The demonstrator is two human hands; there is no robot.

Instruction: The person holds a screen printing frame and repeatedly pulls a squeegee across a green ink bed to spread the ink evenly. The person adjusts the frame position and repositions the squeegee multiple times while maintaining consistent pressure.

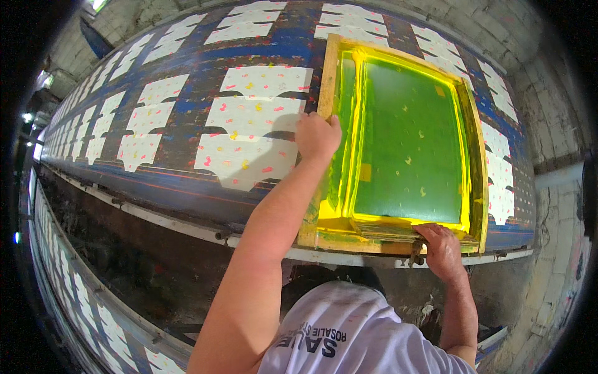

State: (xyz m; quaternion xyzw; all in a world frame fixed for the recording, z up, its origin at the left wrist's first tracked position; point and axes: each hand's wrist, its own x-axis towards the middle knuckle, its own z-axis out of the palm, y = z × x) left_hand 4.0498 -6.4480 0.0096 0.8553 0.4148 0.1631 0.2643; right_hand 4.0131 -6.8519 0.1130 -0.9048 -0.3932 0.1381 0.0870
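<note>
A screen-printing frame point(484, 206) with wooden rails lies on a long printing table. Its green mesh point(411, 137) is bordered by thick yellow ink point(358, 124), heaviest in a band down the left side. My left hand point(317, 134) is closed on the left rail, around its middle; the fingertips are partly hidden. At the frame's near end lies a squeegee point(386, 231), a flat, ink-stained board parallel to the near rail. My right hand point(442, 249) grips its right end, fingers over the top edge.
White fabric pieces point(255, 115) with small pink and yellow prints lie in rows along the dark table point(187, 193). A metal rail point(187, 226) with small stops follows the near edge. Another table with similar pieces point(115, 330) stands at lower left. A block wall point(557, 124) rises at right.
</note>
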